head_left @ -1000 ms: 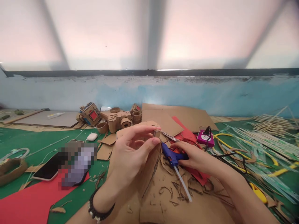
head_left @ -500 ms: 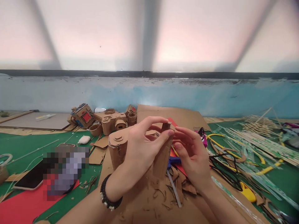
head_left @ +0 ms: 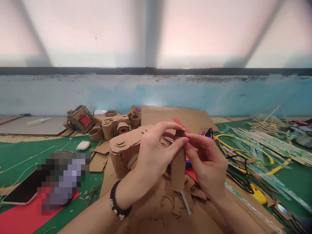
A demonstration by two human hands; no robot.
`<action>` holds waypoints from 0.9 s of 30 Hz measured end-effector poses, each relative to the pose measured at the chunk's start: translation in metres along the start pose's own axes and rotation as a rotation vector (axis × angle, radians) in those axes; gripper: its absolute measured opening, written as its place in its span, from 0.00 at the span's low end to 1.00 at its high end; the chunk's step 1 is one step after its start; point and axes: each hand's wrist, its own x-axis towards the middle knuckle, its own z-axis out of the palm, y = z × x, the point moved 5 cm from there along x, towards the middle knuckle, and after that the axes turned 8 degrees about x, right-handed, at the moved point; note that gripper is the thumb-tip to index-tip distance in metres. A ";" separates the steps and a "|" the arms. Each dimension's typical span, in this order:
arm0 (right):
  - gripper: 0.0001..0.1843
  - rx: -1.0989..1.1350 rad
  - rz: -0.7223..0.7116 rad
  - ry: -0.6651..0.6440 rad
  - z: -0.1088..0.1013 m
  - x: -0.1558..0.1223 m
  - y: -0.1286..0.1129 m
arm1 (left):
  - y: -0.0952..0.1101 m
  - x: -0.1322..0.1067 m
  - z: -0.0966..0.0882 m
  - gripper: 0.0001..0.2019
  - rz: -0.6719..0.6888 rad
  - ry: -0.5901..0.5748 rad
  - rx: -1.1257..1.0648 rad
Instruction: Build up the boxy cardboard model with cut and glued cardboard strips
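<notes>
A narrow cardboard strip (head_left: pixel 178 172) hangs down between my hands, its top end folded into a small block. My left hand (head_left: pixel 158 152), with a dark beaded bracelet on the wrist, pinches that top end between thumb and fingers. From the other side my right hand (head_left: pixel 207 159) closes its thumb and fingertips on the same end. Just behind my left hand stands a cardboard model camera (head_left: pixel 124 149), partly covered by that hand. Below the strip, a grey metal blade (head_left: pixel 186 203) lies among cardboard scraps (head_left: pixel 197 191); its blue handle is mostly hidden.
Several finished cardboard cameras (head_left: pixel 114 123) stand at the back left. A phone (head_left: pixel 23 188), a white earbud case (head_left: pixel 83 145) and red paper (head_left: pixel 21 216) lie left. To the right are yellow tubing (head_left: pixel 280 175), a black cord (head_left: pixel 240 175) and bamboo sticks (head_left: pixel 270 143).
The strip's top has shifted slightly right, and the strip now hangs more upright, covering most of the blue handle. My right fingertips have closed in on its top end.
</notes>
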 end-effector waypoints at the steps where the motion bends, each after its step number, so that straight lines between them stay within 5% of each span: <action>1: 0.08 -0.015 -0.004 0.013 -0.001 0.000 -0.001 | 0.000 0.000 0.000 0.08 -0.003 -0.011 -0.002; 20: 0.11 -0.045 0.027 0.086 -0.002 0.007 -0.007 | -0.002 0.005 -0.004 0.05 0.018 -0.064 0.071; 27: 0.05 -0.079 -0.066 0.058 -0.005 0.003 -0.004 | -0.003 0.005 -0.002 0.03 0.018 -0.093 0.049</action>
